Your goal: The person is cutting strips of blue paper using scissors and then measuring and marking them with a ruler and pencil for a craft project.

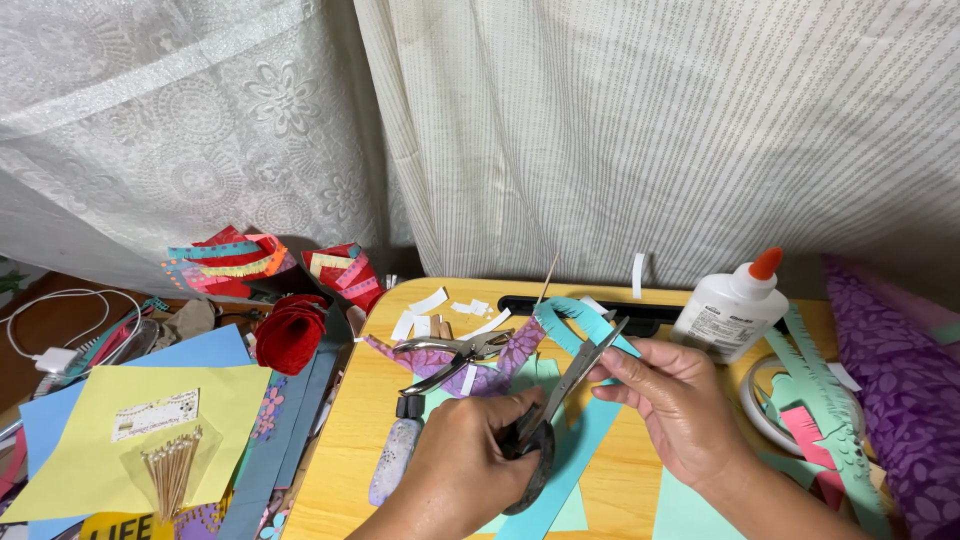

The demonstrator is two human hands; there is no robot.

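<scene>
Left hand (465,470) closed through scissors (560,400), blades parted around teal paper strip (585,335). Right hand (675,395) pinched strip taut for cutting, above wooden desk (370,400). Hole punch (450,360) near left; glue bottle (730,305) far right.

- Scissors (575,385): bare metal blades with a dull sheen; dark handles in the left hand (470,470), probably plastic.
- Teal strip (580,325) at the right hand (680,400): thin matt paper, fringed edge.
- Hole punch (450,358): polished, shiny metal.
- Table (360,420): smooth pale wood, light satin finish.
- Glue bottle (730,310): white, slightly glossy plastic with an orange cap.
- Curtain (650,130): ribbed, matt woven cloth.
- Yellow sheet (110,450): flat matt paper.
- Red rose (288,333): soft, felt-like material, hard to tell.
</scene>
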